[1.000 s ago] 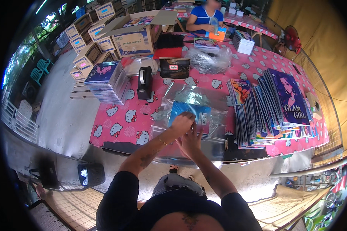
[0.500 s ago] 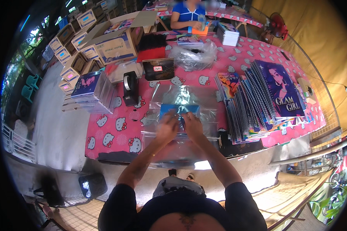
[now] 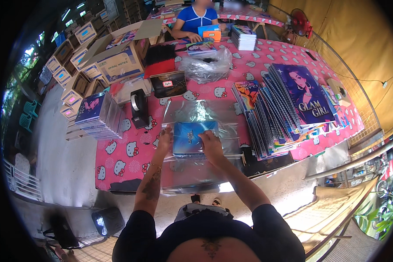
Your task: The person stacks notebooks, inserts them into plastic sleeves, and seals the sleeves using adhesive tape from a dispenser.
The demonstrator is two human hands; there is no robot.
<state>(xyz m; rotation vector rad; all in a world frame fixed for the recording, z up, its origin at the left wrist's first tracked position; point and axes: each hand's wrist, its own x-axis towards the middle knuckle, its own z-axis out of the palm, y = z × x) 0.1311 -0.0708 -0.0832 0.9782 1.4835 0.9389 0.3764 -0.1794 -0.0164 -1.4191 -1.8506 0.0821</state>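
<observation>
A blue spiral notebook (image 3: 187,139) lies on layered clear plastic sheets (image 3: 183,172) at the front middle of the table. My left hand (image 3: 164,139) is beside the notebook's left edge, its fingers closed on the plastic there. My right hand (image 3: 212,145) lies over the notebook's right side, with fingers stretched out and resting on the cover. The notebook's spiral binding shows along its near and far edges.
A black tape dispenser (image 3: 139,109) stands left of the sheets, beside a stack of wrapped notebooks (image 3: 98,115). Overlapping spiral notebooks (image 3: 270,118) lie on the right. Behind are a dark pouch (image 3: 169,84), bundled plastic (image 3: 207,65), an open carton (image 3: 120,65) and a co-worker (image 3: 198,22).
My hands have moved apart: the left went to the notebook's left edge, the right stayed on its right side. The notebook's cover is uncovered more. Across the table, the co-worker's hands have shifted.
</observation>
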